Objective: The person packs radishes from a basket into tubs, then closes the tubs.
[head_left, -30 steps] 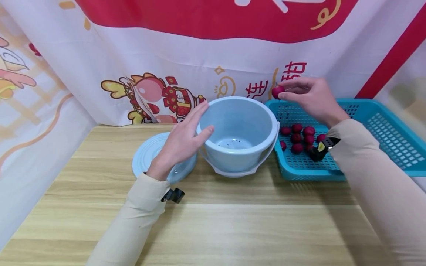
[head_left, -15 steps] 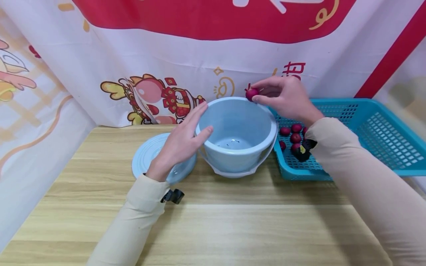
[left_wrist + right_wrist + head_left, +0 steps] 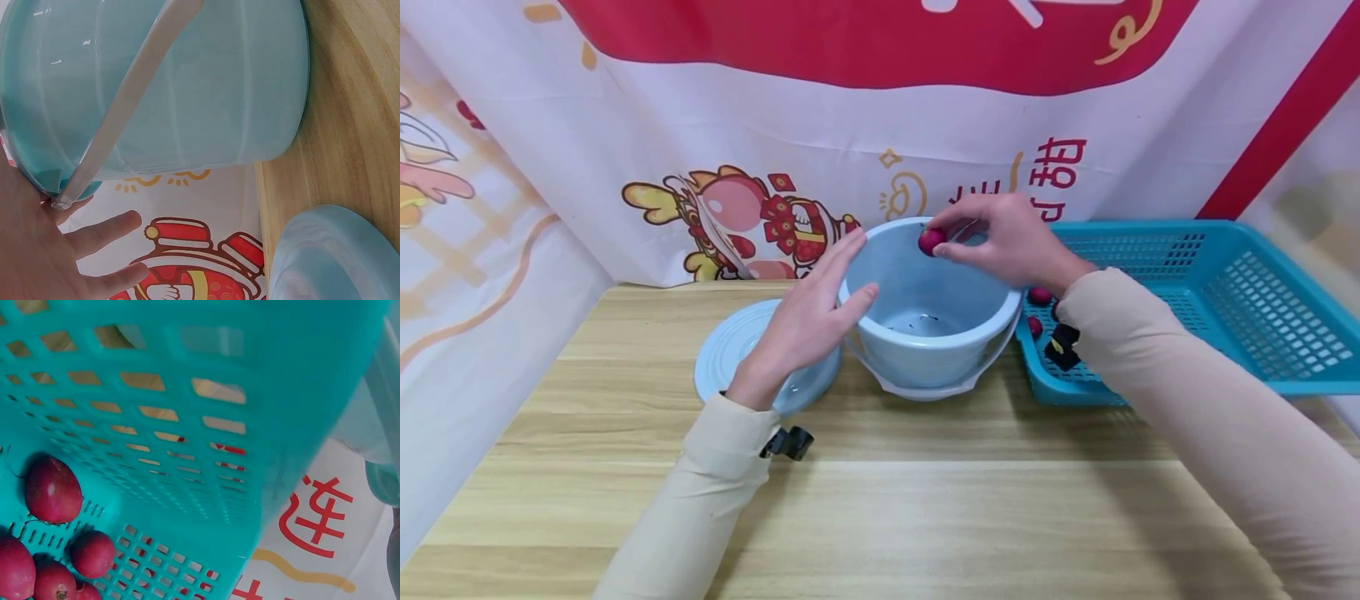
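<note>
Red radish (image 3: 932,242), one: upper centre of the head view, at the mouth of the bucket (image 3: 925,362); probably light, firm, slick, best held round its widest part. Right hand (image 3: 1003,242): grip pinched on it. Left hand (image 3: 808,318): fingers extended, apart, at the rim.

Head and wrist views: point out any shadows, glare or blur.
Head: a soft shadow lies on the table below the right sleeve, with a pale sheen left of it; left wrist: small white glints dot the bucket; right wrist: the nearest wall of the basket looks out of focus.
</note>
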{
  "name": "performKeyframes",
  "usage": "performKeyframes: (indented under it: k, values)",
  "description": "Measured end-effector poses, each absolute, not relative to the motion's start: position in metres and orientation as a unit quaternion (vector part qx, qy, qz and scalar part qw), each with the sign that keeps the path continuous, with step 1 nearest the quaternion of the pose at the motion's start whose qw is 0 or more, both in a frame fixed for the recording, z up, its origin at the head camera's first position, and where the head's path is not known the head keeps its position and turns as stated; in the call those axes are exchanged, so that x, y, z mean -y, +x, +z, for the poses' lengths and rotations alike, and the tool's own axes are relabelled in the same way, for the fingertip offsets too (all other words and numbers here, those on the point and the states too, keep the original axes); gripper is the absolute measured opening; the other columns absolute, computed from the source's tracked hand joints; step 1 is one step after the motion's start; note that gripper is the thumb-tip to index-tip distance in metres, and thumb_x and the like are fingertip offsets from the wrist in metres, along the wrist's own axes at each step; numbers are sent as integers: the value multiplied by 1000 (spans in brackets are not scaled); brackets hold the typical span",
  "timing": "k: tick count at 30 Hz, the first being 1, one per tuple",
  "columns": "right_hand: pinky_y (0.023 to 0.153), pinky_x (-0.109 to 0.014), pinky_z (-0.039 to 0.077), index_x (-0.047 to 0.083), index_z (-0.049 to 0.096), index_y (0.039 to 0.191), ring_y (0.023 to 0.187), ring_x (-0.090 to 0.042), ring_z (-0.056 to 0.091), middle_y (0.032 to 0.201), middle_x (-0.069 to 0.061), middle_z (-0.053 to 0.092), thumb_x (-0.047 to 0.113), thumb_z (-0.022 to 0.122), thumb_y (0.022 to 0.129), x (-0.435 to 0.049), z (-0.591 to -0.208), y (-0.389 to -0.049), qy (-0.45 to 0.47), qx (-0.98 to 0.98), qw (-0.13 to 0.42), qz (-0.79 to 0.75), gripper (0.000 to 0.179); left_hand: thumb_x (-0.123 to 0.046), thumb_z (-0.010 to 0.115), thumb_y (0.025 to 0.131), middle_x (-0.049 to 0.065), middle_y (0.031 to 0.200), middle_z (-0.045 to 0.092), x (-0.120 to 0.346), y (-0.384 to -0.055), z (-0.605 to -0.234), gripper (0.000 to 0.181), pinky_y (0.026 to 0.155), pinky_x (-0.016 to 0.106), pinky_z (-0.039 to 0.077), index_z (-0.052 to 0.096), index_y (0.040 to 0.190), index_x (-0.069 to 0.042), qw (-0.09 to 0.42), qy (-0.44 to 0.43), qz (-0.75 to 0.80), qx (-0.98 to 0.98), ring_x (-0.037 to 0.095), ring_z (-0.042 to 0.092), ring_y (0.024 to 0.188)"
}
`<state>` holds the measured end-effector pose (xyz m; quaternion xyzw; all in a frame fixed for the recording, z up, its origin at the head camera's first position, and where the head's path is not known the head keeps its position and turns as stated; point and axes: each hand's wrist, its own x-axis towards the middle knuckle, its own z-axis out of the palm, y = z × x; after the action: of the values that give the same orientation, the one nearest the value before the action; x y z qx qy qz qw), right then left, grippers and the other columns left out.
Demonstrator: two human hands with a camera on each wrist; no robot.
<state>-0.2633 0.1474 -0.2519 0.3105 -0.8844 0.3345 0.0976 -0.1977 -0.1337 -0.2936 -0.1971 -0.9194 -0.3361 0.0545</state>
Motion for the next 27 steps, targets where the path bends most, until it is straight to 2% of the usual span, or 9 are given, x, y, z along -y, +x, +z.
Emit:
performKeyframes:
  k: [11, 18, 27]
  values:
    - [95, -46, 61, 12, 77, 129, 109, -26, 72, 120, -9, 78, 16, 89, 86, -144, -261, -267, 313, 887, 79, 328, 44, -57, 47, 106, -12, 179, 17, 134, -198, -295, 73, 125, 68, 33, 22, 170, -35, 51, -194, -343, 918, 23, 27, 164]
    - [99, -51, 59, 13, 77, 128, 112, -30, 71, 120, -10, 78, 16, 89, 86, -144, -260, -267, 310, 891, 65, 326, 43, -56, 48, 106, -10, 179, 18, 133, -198, -294, 73, 125, 68, 33, 21, 170, -35, 51, -193, -343, 918, 23, 27, 164]
    - [101, -51, 57, 13, 77, 127, 114, -31, 70, 120, -10, 78, 18, 88, 87, -143, -259, -267, 305, 899, 51, 309, 42, -56, 47, 106, -13, 179, 16, 132, -197, -293, 74, 126, 67, 32, 22, 171, -33, 47, -191, -338, 920, 22, 26, 165]
